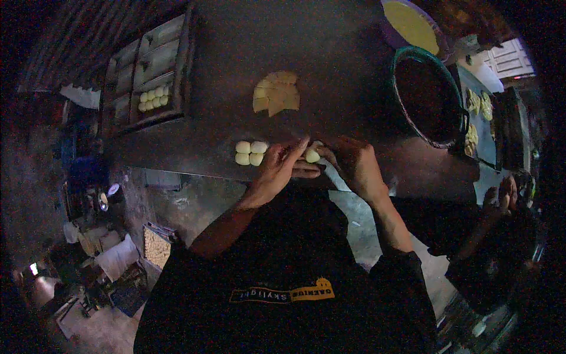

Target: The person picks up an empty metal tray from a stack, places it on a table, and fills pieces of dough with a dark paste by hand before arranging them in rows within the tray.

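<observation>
A small pale dough ball [312, 156] is held between my two hands above the near edge of the dark table. My left hand [284, 164] is cupped under and beside it, some fingers reaching below the dough. From the other side, the bent fingers of my right hand [352, 160] press on it; their tips are partly hidden. Just left of my left hand, several round dough balls [250, 153] sit close together in a block on the table. Farther back lies a cluster of flat, yellowish-tan pieces [277, 93], some with pointed corners, overlapping one another.
At the far left stands a dark tray with compartments [158, 56], one holding several dough balls [154, 98]. On the right are a large green-rimmed tub [398, 56] and a purple basin [441, 39] of yellow stuff. A co-worker's hand [508, 192] shows at the right edge.
</observation>
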`<state>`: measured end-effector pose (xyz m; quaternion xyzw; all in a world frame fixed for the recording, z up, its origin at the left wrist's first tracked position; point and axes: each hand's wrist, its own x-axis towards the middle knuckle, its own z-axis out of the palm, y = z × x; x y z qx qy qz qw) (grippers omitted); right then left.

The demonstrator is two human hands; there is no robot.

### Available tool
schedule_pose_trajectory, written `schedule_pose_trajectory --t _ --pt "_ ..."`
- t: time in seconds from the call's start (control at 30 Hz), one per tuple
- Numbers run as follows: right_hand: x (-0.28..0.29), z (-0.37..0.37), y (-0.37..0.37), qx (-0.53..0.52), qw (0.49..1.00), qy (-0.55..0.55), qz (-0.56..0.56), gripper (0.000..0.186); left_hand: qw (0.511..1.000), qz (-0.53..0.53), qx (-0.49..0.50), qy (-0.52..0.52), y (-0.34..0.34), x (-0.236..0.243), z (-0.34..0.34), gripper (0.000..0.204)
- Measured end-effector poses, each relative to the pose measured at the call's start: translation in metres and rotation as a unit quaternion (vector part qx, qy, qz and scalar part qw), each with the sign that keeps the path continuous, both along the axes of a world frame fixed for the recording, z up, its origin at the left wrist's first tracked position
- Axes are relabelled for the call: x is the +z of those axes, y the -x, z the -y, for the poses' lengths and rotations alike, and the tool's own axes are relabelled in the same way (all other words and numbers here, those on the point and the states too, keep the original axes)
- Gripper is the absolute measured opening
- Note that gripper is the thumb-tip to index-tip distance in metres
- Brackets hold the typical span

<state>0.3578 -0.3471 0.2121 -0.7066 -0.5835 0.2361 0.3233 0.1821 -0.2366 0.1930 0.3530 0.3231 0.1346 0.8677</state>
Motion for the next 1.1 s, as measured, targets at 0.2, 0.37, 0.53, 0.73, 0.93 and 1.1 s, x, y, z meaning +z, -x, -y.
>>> schedule_pose_trajectory --t 0.2,0.37,0.53,0.73,0.93,1.1 --pt "-0.011 -0.003 -0.004 0.058 0.989 -0.016 -0.134 0.021 0.995 0.051 -0.055 -0.061 0.008 -0.009 -0.011 0.031" --pt "-0.006 -0.006 0.015 0.002 0.959 0.101 -0.264 0.019 0.941 -0.031 -0.136 -0.309 0.021 0.001 -0.006 0.035" --pt "-0.044 0.003 0.045 -0.024 0.977 0.029 -0.209 0.027 0.957 -0.061 -0.123 -0.257 0.041 -0.036 -0.014 0.033" --pt "-0.048 0.002 0.104 0.113 0.991 -0.015 0.068 0.041 0.995 -0.058 0.042 -0.073 0.084 -0.101 -0.02 0.024" --pt "-0.133 -0.036 0.072 0.045 0.98 0.102 -0.165 0.041 0.896 -0.12 0.0 -0.427 0.077 -0.1 -0.038 0.04" --pt "-0.118 -0.07 0.068 -0.005 0.963 0.044 -0.265 0.037 0.951 -0.136 -0.054 -0.272 0.083 -0.072 -0.074 0.047"
